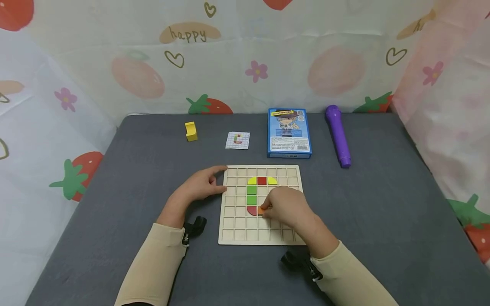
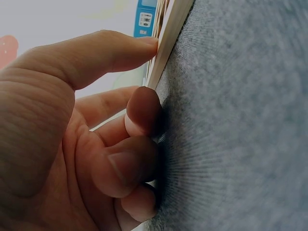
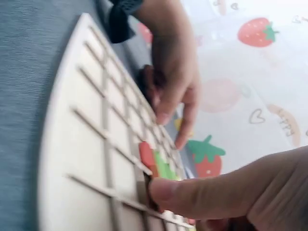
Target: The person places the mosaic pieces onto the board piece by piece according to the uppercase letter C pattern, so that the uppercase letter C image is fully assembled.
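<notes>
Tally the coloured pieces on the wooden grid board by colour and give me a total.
Yellow: 2
Red: 2
Green: 2
Orange: 1, pinched by the right hand
Total: 7 showing on the board; the hand may hide more.

I see soft, even light in the head view, bright on the far curtain (image 1: 245, 55), with only faint shadows under the hands. My left wrist view is dim, deeply shadowed beneath the fingers (image 2: 139, 113). My right wrist view is motion-blurred and washed out behind.
</notes>
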`<state>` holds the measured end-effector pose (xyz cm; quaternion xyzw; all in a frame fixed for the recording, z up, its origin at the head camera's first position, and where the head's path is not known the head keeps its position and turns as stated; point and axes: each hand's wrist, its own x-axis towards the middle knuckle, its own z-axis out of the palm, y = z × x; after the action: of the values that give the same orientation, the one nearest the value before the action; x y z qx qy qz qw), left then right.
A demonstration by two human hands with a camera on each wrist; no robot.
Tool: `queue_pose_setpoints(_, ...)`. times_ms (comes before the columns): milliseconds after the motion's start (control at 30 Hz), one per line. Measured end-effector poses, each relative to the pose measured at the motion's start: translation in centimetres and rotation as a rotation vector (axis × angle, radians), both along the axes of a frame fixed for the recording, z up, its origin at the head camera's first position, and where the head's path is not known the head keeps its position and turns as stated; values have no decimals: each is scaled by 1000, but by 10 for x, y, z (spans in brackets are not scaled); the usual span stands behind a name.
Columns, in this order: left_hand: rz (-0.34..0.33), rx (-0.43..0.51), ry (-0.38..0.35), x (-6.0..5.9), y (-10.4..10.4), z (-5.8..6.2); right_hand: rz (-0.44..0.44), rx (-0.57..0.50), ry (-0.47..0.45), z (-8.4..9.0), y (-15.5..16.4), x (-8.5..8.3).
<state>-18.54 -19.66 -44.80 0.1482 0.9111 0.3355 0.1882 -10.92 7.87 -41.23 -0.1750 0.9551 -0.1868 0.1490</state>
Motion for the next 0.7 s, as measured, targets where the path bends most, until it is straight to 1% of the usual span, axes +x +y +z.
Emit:
queue_pose_setpoints(133, 6, -4, 10, 1, 0, 1, -51, -25, 90, -6, 0, 7)
queue_pose_setpoints(233, 2, -4, 15, 1, 0, 1, -98, -55, 114, -12, 2, 11)
queue_pose_setpoints(333, 4, -8, 18, 1, -1, 1, -142, -94, 112, -20, 4, 13)
queue_pose_setpoints(500, 8, -17, 21, 1, 0, 0, -186, -158, 90, -29, 10, 13)
queue_pose_setpoints(600, 8, -13, 22, 1, 1, 0, -198, -210, 83, -27, 20, 14)
queue_pose_setpoints(700, 9, -3, 18, 2, 1, -1, -223, -269, 87, -19, 38, 15)
